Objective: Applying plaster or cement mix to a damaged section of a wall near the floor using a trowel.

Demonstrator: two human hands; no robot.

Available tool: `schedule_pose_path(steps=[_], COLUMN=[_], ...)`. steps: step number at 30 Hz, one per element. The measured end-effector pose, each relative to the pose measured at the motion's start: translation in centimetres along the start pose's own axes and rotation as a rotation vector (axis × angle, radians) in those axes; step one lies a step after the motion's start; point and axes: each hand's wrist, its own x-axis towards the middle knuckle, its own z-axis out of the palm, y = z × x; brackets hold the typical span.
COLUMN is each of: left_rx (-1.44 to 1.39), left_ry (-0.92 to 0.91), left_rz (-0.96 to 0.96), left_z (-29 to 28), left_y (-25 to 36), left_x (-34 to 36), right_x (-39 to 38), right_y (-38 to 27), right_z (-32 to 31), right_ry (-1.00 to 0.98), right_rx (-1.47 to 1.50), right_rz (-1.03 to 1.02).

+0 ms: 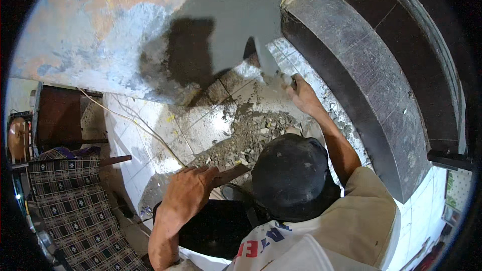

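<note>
My right hand (304,94) is reached out to the foot of the wall, closed round the handle of a trowel (285,78). The trowel's grey blade blends into the wet grey plaster (241,15), and a dark pointed shadow lies beside it. Lower left, my left hand (187,193) is closed at the end of a flat brown piece of wood (232,174); its fingertips are partly hidden. Between my arms a black cap (296,175) covers part of the floor. Broken rubble and loose mortar (256,130) lie on the tiles between the hands.
Dark tiled steps (361,50) curve along the right, with a strip of splattered white tile (314,88) at their foot. A pale cable (135,123) crosses the floor at left. Further left stands a seat with patterned cloth (75,206). Patchy painted wall (100,30) rises ahead.
</note>
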Motion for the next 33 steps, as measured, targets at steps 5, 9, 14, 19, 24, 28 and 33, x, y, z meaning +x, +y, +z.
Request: schedule_pose_path(steps=[5, 9, 14, 19, 24, 28, 33], left_rx=[-0.013, -0.006, 0.043, 0.004, -0.042, 0.034, 0.025], left_ry=[0.053, 0.083, 0.098, 0.060, 0.082, 0.092, 0.069], left_rz=[0.055, 0.095, 0.126, 0.085, 0.097, 0.098, 0.114], left_z=[1.0, 1.6, 1.8, 2.4, 3.3, 3.4, 3.1], left_y=[-0.2, -0.3, -0.6, -1.1, -1.9, -1.8, -1.8], left_x=[0.3, 0.3, 0.5, -0.6, -0.9, -0.9, -1.0], right_x=[2.6, 4.5, -2.1, -1.8, -1.9, -2.0, 4.7], right_y=[6.1, 3.2, -3.3, -3.4, -5.1, -7.5, -5.9], right_z=[-0.5, 2.5, 9.8, 9.1, 7.8, 10.8, 14.5], right_ry=[-0.022, -0.024, -0.394, -0.107, -0.549, -0.662, -0.589], right_rx=[-0.604, -0.813, -0.872, -0.595, -0.854, -0.819, -0.750], right_rz=[0.149, 0.140, -0.404, -0.073, -0.357, -0.634, -0.581])
